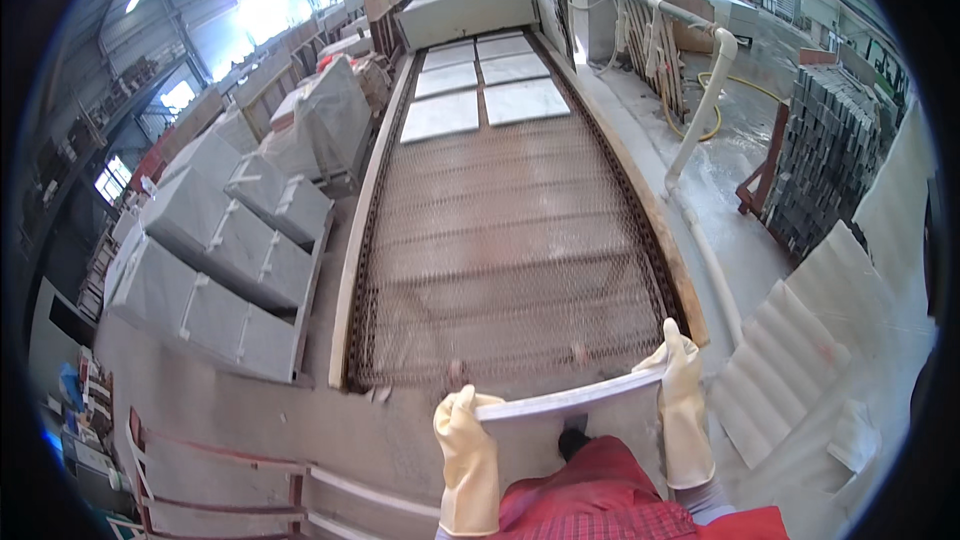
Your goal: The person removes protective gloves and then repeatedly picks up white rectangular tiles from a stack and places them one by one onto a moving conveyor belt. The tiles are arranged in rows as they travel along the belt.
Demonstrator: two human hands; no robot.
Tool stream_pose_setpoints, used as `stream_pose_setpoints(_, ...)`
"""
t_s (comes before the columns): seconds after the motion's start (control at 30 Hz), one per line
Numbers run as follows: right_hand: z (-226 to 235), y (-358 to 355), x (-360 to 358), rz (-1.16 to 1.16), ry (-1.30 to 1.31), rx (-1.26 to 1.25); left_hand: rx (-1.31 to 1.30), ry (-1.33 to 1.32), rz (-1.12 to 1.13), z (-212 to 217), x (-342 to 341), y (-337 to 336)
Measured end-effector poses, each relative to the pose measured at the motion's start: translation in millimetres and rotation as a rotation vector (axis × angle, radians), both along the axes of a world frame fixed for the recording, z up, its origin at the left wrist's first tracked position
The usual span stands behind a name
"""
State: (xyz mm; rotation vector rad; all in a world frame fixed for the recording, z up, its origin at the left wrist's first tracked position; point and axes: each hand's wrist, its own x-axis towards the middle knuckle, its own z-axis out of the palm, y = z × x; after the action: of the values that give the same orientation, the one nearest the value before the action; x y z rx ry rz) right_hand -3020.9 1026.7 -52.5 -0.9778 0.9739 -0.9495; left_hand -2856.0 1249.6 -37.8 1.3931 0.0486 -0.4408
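Both hands wear cream rubber gloves. My left hand [467, 455] is closed on one end of a white stone slab [570, 399]. The other end sits in the grip of my right hand [682, 390], whose thumb and fingers are pressed round it. The slab shows almost edge-on as a thin, pale band, so its faces can hardly be seen. It is in front of my body, just short of the near end of a mesh conveyor [490, 240]. Pale rectangular stone tiles [440, 117] lie in two columns on the far half of the belt.
Stacks of strapped grey-white slabs [215, 250] stand left of the conveyor. A low machine housing [470, 15] spans its far end. Along the right run a white pipe [700, 125], a dark stack of stone strips [825, 150] and corrugated sheets [785, 370]. Red metal racks [220, 460] stand near left.
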Motion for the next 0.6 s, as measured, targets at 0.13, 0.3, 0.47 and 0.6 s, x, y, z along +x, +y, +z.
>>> stream_pose_setpoints(0.13,2,-52,45,0.055,0.065,0.112,0.109,0.091,0.083,6,36,-48)
stream_pose_setpoints(0.3,2,-99,89,0.118,0.272,0.215,0.189,0.154,0.006,-6,86,-87)
stream_pose_setpoints(0.47,-10,-123,122,0.097,0.442,0.206,0.358,0.258,-0.049,-28,133,-123)
stream_pose_setpoints(0.6,-35,-141,150,0.016,0.596,0.076,0.405,0.324,-0.157,-36,161,-153)
